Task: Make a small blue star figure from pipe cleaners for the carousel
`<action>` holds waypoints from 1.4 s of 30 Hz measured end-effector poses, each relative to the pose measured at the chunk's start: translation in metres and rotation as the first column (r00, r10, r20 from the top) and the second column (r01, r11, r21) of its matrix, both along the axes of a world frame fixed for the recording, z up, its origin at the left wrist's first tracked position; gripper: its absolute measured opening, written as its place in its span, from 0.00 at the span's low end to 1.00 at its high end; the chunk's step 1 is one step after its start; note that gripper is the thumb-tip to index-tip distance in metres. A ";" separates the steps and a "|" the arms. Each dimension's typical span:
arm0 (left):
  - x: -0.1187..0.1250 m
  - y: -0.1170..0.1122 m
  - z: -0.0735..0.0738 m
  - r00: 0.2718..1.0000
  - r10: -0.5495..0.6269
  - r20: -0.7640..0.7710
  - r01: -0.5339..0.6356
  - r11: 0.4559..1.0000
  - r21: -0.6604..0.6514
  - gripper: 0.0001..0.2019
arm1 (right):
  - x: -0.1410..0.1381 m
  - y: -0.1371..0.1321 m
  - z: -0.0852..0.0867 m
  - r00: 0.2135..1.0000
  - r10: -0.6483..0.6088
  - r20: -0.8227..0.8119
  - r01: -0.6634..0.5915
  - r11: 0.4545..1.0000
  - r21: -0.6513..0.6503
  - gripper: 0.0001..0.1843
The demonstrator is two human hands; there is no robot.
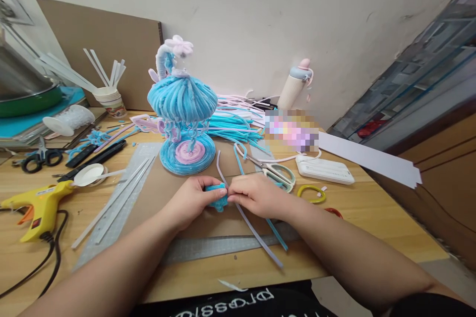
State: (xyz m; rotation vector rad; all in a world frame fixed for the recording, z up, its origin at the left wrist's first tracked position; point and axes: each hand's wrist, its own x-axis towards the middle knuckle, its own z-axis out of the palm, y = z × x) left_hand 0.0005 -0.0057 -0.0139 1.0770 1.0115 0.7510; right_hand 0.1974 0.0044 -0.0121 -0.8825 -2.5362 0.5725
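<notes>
My left hand (193, 199) is closed around a small blue bundle of fuzzy pipe cleaner (218, 199), thumb on top. Against the bundle's right side my right hand (256, 194) pinches with thumb and forefinger; whatever lies between those fingertips is hidden. A lilac pipe cleaner (262, 243) and a blue pipe cleaner (278, 236) run beneath the right hand across the cardboard. Just behind the hands stands a jellyfish-like lamp shape (182, 99) made of blue and pink pipe cleaners, with a round base (167, 158).
Scissors (277, 173) lie right of the hands, near a white power bank (325, 169) and yellow tape ring (311, 193). At left are a yellow glue gun (39, 208), glue sticks (111, 203) and black-handled scissors (41, 158). Several blue pipe cleaners (234, 126) lie behind; a bottle (293, 84) leans at the wall.
</notes>
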 end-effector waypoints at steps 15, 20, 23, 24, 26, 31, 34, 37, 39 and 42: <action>0.001 -0.005 0.005 0.947 -0.013 0.320 0.021 1.000 -0.020 0.09 | -0.005 -0.002 -0.001 0.809 -0.390 -0.440 -0.403 0.177 -0.898 0.18; 0.004 -0.004 0.003 0.887 0.084 0.454 -0.013 0.988 -0.156 0.10 | -0.017 -0.008 -0.005 0.663 -0.470 -0.583 -0.294 0.553 -0.780 0.16; 0.006 -0.002 0.001 0.865 0.132 0.484 -0.035 0.979 -0.203 0.11 | -0.018 -0.011 -0.005 0.680 -0.416 -0.604 -0.148 0.728 -0.669 0.12; 0.006 -0.001 0.001 0.856 0.150 0.494 -0.051 0.977 -0.207 0.11 | -0.018 -0.012 -0.004 0.703 -0.380 -0.602 -0.073 0.803 -0.592 0.10; 0.005 0.000 0.001 0.842 0.180 0.509 -0.085 0.975 -0.203 0.10 | -0.016 -0.014 -0.002 0.764 -0.295 -0.574 0.050 0.914 -0.403 0.07; 0.006 0.000 0.001 0.854 0.210 0.476 -0.145 0.975 -0.171 0.10 | -0.016 -0.017 -0.002 0.802 -0.275 -0.531 0.121 0.944 -0.306 0.08; 0.006 -0.001 0.000 0.888 0.216 0.407 -0.205 0.976 -0.073 0.10 | -0.018 -0.017 -0.003 0.758 -0.382 -0.528 0.136 0.885 -0.446 0.11; 0.006 -0.002 -0.001 0.919 0.214 0.332 -0.240 0.970 0.039 0.09 | -0.019 -0.016 -0.002 0.711 -0.471 -0.522 0.122 0.814 -0.567 0.13; 0.006 -0.002 -0.002 0.933 0.186 0.309 -0.215 0.975 0.062 0.10 | -0.019 -0.015 -0.002 0.680 -0.514 -0.522 0.089 0.765 -0.638 0.13; 0.006 -0.002 -0.003 0.958 0.110 0.266 -0.132 0.989 0.065 0.12 | -0.018 -0.013 -0.001 0.658 -0.558 -0.506 0.046 0.701 -0.712 0.14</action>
